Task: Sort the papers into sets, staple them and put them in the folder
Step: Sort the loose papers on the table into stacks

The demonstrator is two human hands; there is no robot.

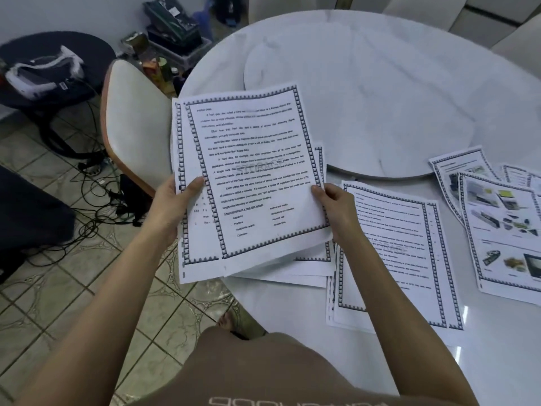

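**Two hands hold a loose sheaf of bordered pages**

Both hands are up over the near rim of the round white table [380, 68], at about 9 o'clock of its top. The left hand [175, 203] grips the sheaf of papers [254, 171] at its 8 o'clock edge. Its thumb lies flat on the front and its fingers are hidden behind. The right hand [336, 208] pinches the same sheaf at its 4 o'clock edge, thumb tip on the front sheet and fingers curled round the back.

The sheets are unevenly fanned, and the front one sits skewed against those behind it. Each carries black text inside a dark patterned border, too blurred to read.

Partly covered by the sheaf, at its 5 o'clock corner, a low pile of sheets [307, 273] lies flat on the table. Just beside that, toward 3 o'clock, lies a second pile of text pages [395, 259]. Farther out at 3 o'clock of the view, several picture pages [503, 230] overlap one another and are cut by the frame edge. A raised round disc [366, 98] fills the table's middle at 1 o'clock.

Off the table at 9 o'clock stands a white-cushioned chair [134, 112]. Black cables [96, 206] trail over the tiled floor [58, 303] at 8 o'clock. At 10 o'clock a dark round stool [96, 51] carries a white object that I cannot identify.
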